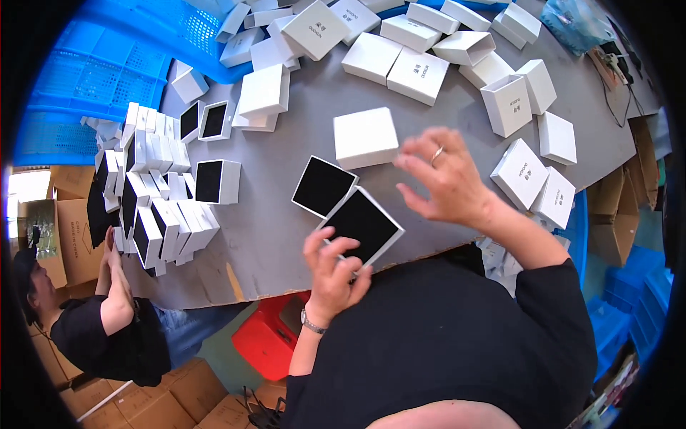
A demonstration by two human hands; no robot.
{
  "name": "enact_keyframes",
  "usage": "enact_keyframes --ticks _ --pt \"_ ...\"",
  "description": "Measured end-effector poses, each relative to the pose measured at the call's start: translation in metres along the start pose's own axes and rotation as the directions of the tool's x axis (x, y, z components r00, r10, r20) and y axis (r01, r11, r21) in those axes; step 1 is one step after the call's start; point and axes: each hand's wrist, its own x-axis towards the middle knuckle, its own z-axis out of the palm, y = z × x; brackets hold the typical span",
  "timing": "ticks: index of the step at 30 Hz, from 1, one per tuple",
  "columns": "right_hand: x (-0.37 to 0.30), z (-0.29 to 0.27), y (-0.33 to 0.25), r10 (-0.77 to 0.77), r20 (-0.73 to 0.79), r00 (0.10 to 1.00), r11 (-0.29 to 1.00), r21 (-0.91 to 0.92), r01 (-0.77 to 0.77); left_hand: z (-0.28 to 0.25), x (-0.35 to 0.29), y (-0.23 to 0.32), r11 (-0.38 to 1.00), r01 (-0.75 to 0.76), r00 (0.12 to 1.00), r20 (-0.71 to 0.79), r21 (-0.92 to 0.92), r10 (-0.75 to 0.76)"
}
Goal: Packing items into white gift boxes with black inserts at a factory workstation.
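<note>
In front of me, my left hand point(334, 275) grips the lower left edge of a square white box with a black insert point(363, 227), fingertips over its rim. The box sits at a slant on the table. A smaller white box part with a black face point(323, 186) touches its upper left side. My right hand point(449, 177) is raised to the right, fingers apart and slightly bent, holding nothing. Just left of its fingertips, apart from the two black-faced pieces, lies a plain white box point(365, 136).
White box sleeves and lids point(418, 71) lie scattered across the far and right side of the grey table point(286, 236). Black-faced boxes point(168, 222) stand in rows at left, near a co-worker point(107, 322). Blue crates point(107, 64) sit far left; a red stool point(264, 339) stands below the table edge.
</note>
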Motion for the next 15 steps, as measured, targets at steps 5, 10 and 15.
enact_keyframes --ticks 5,10,15 --pt "0.043 0.041 0.029 -0.228 0.179 0.957 0.967 -0.070 0.244 0.035 -0.002 -0.007 0.997 0.075 0.960 0.272 -0.036 -0.062" --pt "0.057 0.076 0.035 -0.058 0.300 0.952 0.994 -0.073 0.084 0.034 -0.003 -0.011 0.993 0.122 0.978 0.173 -0.004 -0.119" --pt "0.058 0.012 0.026 0.454 0.436 0.777 0.830 0.111 -0.546 0.021 -0.028 -0.021 0.972 0.223 0.967 0.140 -0.076 -0.211"
